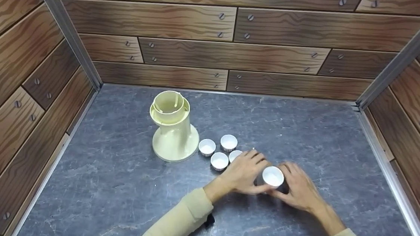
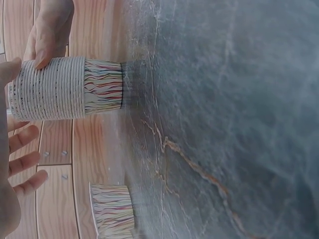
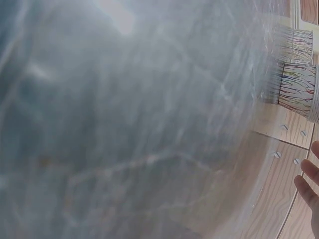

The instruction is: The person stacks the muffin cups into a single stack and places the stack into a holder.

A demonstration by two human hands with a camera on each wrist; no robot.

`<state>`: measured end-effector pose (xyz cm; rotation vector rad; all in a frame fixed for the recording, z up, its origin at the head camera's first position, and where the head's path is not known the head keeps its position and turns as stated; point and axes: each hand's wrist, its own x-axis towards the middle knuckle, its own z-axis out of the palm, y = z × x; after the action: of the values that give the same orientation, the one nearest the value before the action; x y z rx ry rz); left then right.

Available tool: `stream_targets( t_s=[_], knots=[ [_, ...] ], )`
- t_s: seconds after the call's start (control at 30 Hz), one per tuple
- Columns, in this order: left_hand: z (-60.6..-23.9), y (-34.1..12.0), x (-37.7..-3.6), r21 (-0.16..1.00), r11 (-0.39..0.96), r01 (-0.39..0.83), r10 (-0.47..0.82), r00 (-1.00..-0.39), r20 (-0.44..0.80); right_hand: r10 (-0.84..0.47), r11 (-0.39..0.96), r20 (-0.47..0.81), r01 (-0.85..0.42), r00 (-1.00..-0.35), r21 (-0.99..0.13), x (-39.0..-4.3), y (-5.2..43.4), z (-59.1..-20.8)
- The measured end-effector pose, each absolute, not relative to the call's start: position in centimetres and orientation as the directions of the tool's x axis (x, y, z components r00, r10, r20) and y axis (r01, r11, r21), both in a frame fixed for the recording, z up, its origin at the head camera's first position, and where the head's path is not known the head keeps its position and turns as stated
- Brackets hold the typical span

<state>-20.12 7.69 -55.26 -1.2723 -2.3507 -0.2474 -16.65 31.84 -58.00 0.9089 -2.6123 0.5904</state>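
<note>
An upright stack of white paper cups [image 1: 272, 177] stands between my two hands. Colored wavy lines cover its lowest cup, and many rims lie close together above it in the left wrist view. My left hand [image 1: 245, 173] holds the stack from the left, thumb at the near side, other fingers spread behind. From the right, my right hand [image 1: 300, 187] grips it with the thumb along its side. Several single paper cups [image 1: 219, 161] stand beside my left hand, one partly hidden by it. A single cup [image 2: 112, 209] also shows in the left wrist view.
A cream plastic stand [image 1: 174, 141] with a round base and an open cylindrical top is left of the cups. Wood-print walls [image 1: 185, 52] with metal edge strips enclose the dark marbled table [image 1: 114, 185] at the back and both sides.
</note>
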Motion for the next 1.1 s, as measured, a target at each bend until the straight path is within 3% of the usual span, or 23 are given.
stream_targets(
  t_s=[0.77,1.1],
  knots=[
    [-55.26,7.62,-20.05,-0.04,0.564,0.825,0.751,-0.492,0.441,-0.526,0.714,0.419,-0.652,-0.74,-0.254,-16.69,31.9,-58.16],
    [-55.32,6.96,-20.24,-0.027,0.563,0.826,0.734,-0.484,0.477,-0.507,0.732,0.394,-0.624,-0.767,-0.272,-16.52,31.78,-57.89]
  ],
)
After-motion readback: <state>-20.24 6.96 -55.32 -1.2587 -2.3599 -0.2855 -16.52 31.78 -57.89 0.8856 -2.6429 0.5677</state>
